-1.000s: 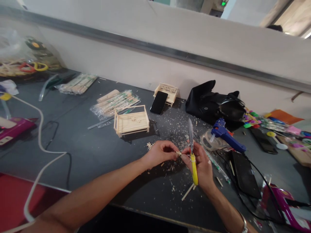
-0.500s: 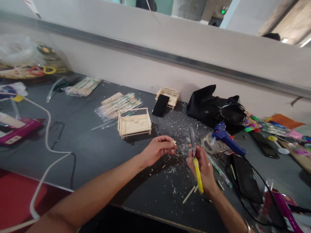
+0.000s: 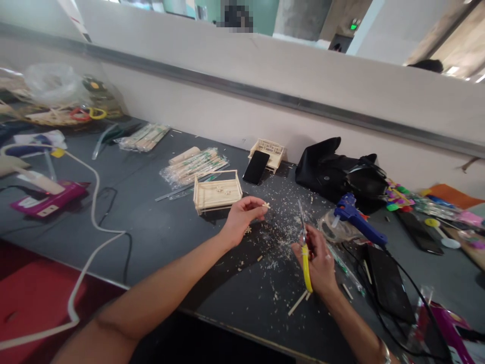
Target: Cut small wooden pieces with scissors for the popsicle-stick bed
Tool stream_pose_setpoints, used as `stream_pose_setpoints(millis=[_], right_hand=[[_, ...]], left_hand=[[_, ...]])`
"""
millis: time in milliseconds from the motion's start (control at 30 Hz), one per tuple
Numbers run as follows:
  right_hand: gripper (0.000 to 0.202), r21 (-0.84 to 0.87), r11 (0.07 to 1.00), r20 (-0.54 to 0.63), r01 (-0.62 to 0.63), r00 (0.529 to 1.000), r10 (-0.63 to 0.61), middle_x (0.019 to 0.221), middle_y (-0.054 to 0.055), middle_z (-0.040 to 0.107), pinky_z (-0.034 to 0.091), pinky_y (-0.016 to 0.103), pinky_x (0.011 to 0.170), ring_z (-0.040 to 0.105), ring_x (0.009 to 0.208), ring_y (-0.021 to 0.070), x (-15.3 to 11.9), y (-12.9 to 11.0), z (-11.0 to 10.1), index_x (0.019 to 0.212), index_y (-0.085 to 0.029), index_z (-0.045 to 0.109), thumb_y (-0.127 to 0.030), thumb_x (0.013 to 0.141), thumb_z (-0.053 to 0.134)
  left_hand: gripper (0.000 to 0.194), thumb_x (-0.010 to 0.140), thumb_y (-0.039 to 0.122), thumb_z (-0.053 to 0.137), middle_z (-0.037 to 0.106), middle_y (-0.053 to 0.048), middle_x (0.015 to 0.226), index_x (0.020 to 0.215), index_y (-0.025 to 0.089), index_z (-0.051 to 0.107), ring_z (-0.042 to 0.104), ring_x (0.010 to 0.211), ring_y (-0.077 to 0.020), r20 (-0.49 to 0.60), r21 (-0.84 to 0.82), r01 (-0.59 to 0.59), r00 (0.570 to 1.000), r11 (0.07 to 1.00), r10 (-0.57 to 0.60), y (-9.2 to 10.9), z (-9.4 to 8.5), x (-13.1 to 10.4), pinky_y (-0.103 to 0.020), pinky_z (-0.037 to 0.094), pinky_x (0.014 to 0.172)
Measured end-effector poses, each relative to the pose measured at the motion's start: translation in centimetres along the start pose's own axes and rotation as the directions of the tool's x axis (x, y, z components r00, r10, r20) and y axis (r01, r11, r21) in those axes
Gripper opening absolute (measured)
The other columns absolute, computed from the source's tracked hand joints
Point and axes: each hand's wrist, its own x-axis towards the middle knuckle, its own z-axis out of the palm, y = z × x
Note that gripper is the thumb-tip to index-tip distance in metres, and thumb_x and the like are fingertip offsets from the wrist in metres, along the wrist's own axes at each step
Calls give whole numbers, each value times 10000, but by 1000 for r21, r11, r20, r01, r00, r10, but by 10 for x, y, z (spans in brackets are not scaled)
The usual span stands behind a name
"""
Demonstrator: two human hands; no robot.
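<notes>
My left hand (image 3: 244, 218) pinches a small pale wooden piece (image 3: 266, 206) between thumb and fingertips, above the dark table. The piece looks like short bits of stick joined together. In my right hand (image 3: 320, 258) is a pair of scissors (image 3: 306, 268) with yellow handles, blades pointing up and away from me; the fingers partly hide it. Just under my left hand lies a small flower-shaped wooden piece (image 3: 247, 230). Beyond that hand stands a miniature bed-like frame of sticks (image 3: 217, 192), with little pieces lying on it.
Shavings and stick bits litter the table (image 3: 162, 258). Farther back are bagged sticks (image 3: 195, 166), a phone (image 3: 256, 167), a small stick bench (image 3: 275, 151) and a black bag (image 3: 337, 167). A blue glue gun (image 3: 358, 217) lies at right. A white cable (image 3: 96, 202) crosses the left side.
The view has shifted, so the table things appear farther right. My left hand has moved a little left, still pinching its piece, and the flower-shaped piece below it now shows. The scissors remain in my right hand.
</notes>
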Motion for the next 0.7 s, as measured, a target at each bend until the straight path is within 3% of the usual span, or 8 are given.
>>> stream_pose_setpoints(millis=[100, 267, 433, 700], right_hand=[[419, 5, 1000, -19, -9, 1000, 9, 954, 46, 681, 560, 311, 658, 643, 734, 174, 0, 5, 2, 1151, -222, 576, -481, 827, 637], [443, 11, 1000, -39, -8, 999, 8, 975, 48, 683, 561, 316, 699, 644, 758, 174, 1, 8, 4, 1152, -217, 581, -492, 812, 660], [460, 34, 999, 2, -20, 1000, 20, 927, 33, 688, 559, 308, 686, 646, 741, 171, 1, 8, 5, 1174, -224, 571, -503, 819, 659], [473, -5, 1000, 26, -14, 1000, 14, 864, 22, 691, 558, 317, 666, 650, 704, 181, 5, 5, 1, 1142, -228, 588, -543, 798, 668]], left_hand=[[220, 605, 271, 802, 650, 39, 658, 760, 181, 674, 576, 571, -98, -2, 54, -57, 998, 997, 57, 3, -2, 3, -259, 512, 624], [138, 625, 221, 759, 609, 41, 597, 698, 174, 652, 526, 535, -96, 106, 291, -72, 993, 954, 43, 0, -7, 9, -237, 444, 558], [56, 666, 185, 707, 632, 38, 602, 670, 200, 653, 530, 564, -117, 110, 541, -195, 981, 818, 161, -5, -13, 15, -235, 426, 568], [68, 708, 161, 654, 667, -9, 647, 685, 222, 674, 590, 602, -166, 292, 717, -368, 930, 592, 224, 9, -21, 14, -276, 413, 613]])
